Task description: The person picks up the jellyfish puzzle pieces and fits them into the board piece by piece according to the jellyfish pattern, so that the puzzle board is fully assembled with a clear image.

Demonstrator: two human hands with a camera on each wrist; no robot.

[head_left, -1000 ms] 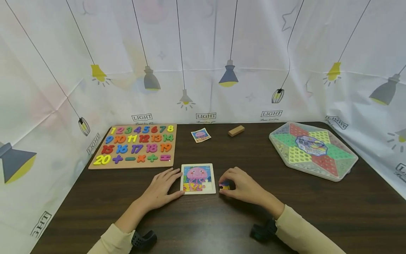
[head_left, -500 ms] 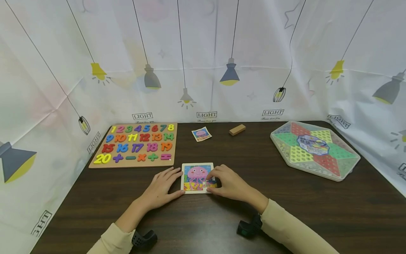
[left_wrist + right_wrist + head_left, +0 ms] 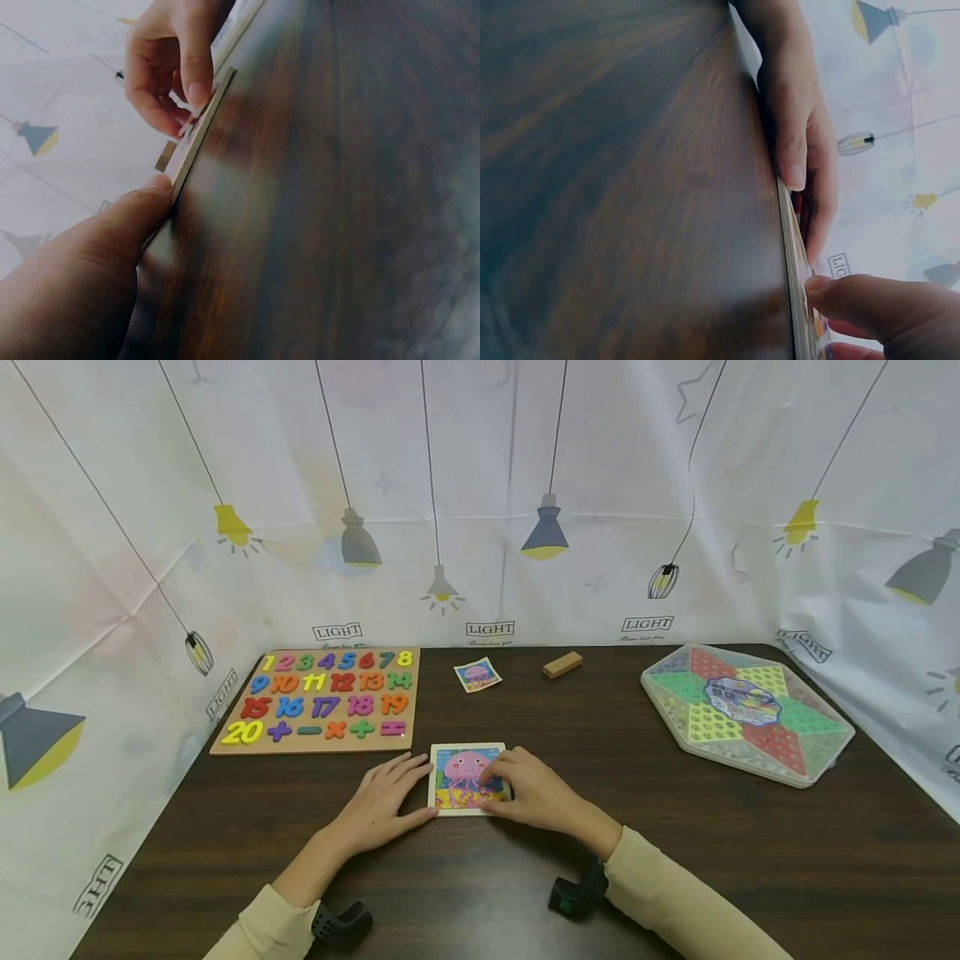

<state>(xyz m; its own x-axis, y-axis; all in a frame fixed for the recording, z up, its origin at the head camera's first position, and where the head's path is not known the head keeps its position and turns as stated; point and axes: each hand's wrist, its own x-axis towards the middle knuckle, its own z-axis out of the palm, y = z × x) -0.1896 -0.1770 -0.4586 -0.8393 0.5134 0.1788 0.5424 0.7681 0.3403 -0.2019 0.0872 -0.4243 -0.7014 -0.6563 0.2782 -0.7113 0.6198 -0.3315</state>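
A square jigsaw puzzle (image 3: pixel 459 770) with a pink jellyfish picture lies in a pale frame on the table, in the middle of the head view. Along its left edge rests my left hand (image 3: pixel 381 802), fingers spread, with the thumb at the near corner and the fingertips at the frame's side. Over the puzzle's lower right part, my right hand (image 3: pixel 542 793) pinches a small puzzle piece (image 3: pixel 492 794) between thumb and fingers. The piece is down at the board, partly hidden by the fingers; whether it lies flat I cannot tell. Both wrist views show the frame edge-on.
A number board (image 3: pixel 322 700) with coloured digits lies at the back left. Behind the puzzle are a small jellyfish picture card (image 3: pixel 477 675) and a wooden block (image 3: pixel 562 665). A hexagonal board game box (image 3: pixel 742 714) is at the right. A printed curtain (image 3: pixel 480 527) borders the dark table (image 3: pixel 465 893).
My right hand has moved left from beside the puzzle, carrying the piece to the puzzle's lower right part. The left hand has stayed at the frame.
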